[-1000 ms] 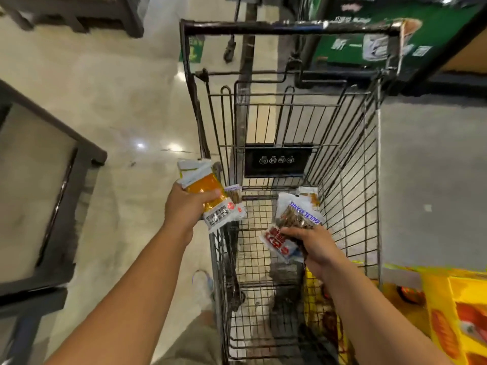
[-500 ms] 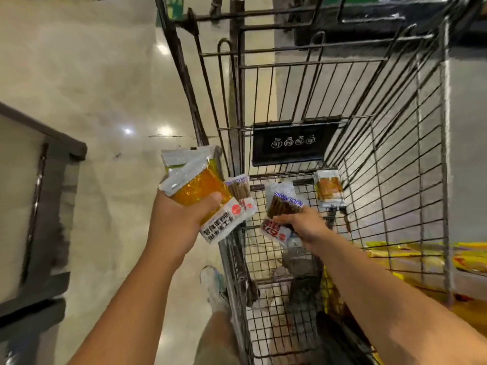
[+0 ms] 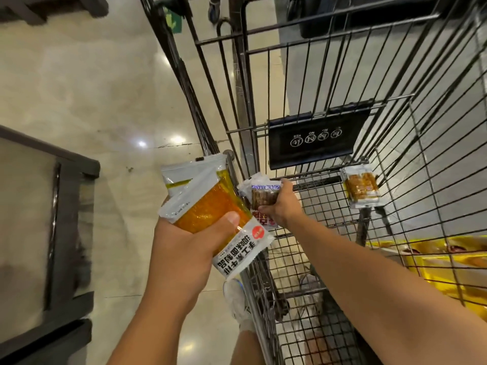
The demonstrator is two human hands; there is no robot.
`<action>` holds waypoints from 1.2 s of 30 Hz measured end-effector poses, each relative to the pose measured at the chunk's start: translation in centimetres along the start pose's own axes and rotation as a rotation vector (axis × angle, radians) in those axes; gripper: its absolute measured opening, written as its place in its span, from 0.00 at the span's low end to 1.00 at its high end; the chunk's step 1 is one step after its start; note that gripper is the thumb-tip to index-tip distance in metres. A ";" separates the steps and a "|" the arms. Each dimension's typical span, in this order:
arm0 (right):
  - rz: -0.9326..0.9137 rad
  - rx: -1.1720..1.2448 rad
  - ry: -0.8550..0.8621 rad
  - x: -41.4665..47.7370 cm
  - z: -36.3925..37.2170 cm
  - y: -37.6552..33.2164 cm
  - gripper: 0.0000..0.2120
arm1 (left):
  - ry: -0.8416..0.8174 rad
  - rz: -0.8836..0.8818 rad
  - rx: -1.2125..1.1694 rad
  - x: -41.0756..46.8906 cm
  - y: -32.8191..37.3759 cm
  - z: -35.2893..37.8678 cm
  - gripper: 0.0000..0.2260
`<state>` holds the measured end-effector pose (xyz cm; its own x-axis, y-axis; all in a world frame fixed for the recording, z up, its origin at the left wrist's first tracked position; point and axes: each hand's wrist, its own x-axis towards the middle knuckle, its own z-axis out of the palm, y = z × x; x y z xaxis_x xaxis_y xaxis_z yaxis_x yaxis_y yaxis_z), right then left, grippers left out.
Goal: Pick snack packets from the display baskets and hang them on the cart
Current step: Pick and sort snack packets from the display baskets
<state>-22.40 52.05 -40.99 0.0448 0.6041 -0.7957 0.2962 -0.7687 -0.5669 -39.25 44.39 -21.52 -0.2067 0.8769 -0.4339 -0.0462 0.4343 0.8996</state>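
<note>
My left hand (image 3: pixel 189 246) grips a stack of orange-and-white snack packets (image 3: pixel 208 206) just left of the wire cart (image 3: pixel 329 75), outside its left wall. Inside the cart, my right hand (image 3: pixel 283 204) holds a white packet of brown sticks (image 3: pixel 263 197) pressed against the cart's left inner corner by the child-seat rail. A small clear packet with orange-brown contents (image 3: pixel 362 187) hangs on the wire further right, below the black warning plate (image 3: pixel 316 139).
A dark display stand (image 3: pixel 66 233) rises at the left over the beige tiled floor. Yellow boxes (image 3: pixel 448 264) lie beyond the cart's right wall. My shoe (image 3: pixel 235 299) and leg are beside the cart's near left side.
My right hand has carried the brown-stick packet up and left to the cart's left inner corner. The view has drawn closer to the cart. My left hand keeps its stack.
</note>
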 end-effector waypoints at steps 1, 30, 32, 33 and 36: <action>0.024 0.049 -0.011 0.1 -0.1 0.2 0.34 | -0.001 0.002 -0.002 0.0 0.0 0.0 0.17; -0.176 0.028 0.089 -5.7 -7.0 2.8 0.23 | 0.084 -0.148 0.090 -1.3 2.5 0.9 0.28; -0.173 0.104 0.099 -8.5 -9.2 4.4 0.20 | 0.143 -0.139 0.193 -2.2 3.5 1.2 0.32; -0.194 0.126 0.099 -9.8 -10.3 5.3 0.16 | 0.170 -0.132 0.232 -2.7 4.0 1.6 0.30; -0.273 0.293 0.076 -14.6 -13.4 6.2 0.07 | 0.118 -0.112 0.262 -4.5 4.9 4.0 0.27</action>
<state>-8.44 41.32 -30.01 0.0755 0.7996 -0.5958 0.0226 -0.5987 -0.8006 -34.66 43.42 -15.32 -0.3271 0.7976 -0.5068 0.1759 0.5783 0.7966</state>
